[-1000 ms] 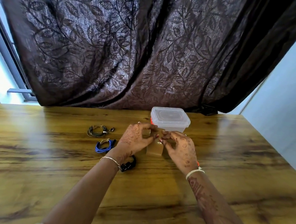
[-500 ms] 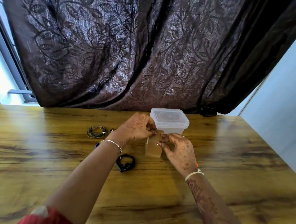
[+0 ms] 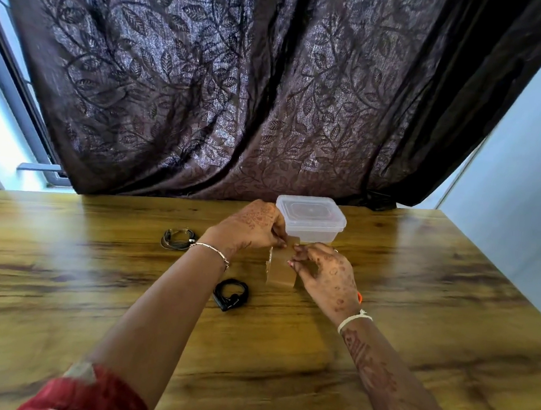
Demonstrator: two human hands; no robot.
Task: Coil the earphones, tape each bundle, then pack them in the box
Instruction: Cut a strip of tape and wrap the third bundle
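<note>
A roll of brown tape [image 3: 281, 270] stands on the wooden table [image 3: 417, 318] in front of a clear plastic box [image 3: 310, 220] with its lid on. My left hand [image 3: 250, 224] pinches the pulled-up tape end at the top. My right hand [image 3: 325, 276] grips the roll from the right side. A coiled black earphone [image 3: 231, 293] lies near my left forearm. A coiled grey-green earphone [image 3: 176, 238] lies further left. The blue earphone bundle is hidden behind my left arm.
A dark leaf-patterned curtain [image 3: 241, 86] hangs right behind the table's far edge. A pale wall [image 3: 531, 163] runs along the right side, and a window frame [image 3: 23, 115] shows at the left.
My left hand has risen and moved toward the box, drawing the tape end upward from the roll. My left arm now covers the blue bundle. My right hand stays on the roll.
</note>
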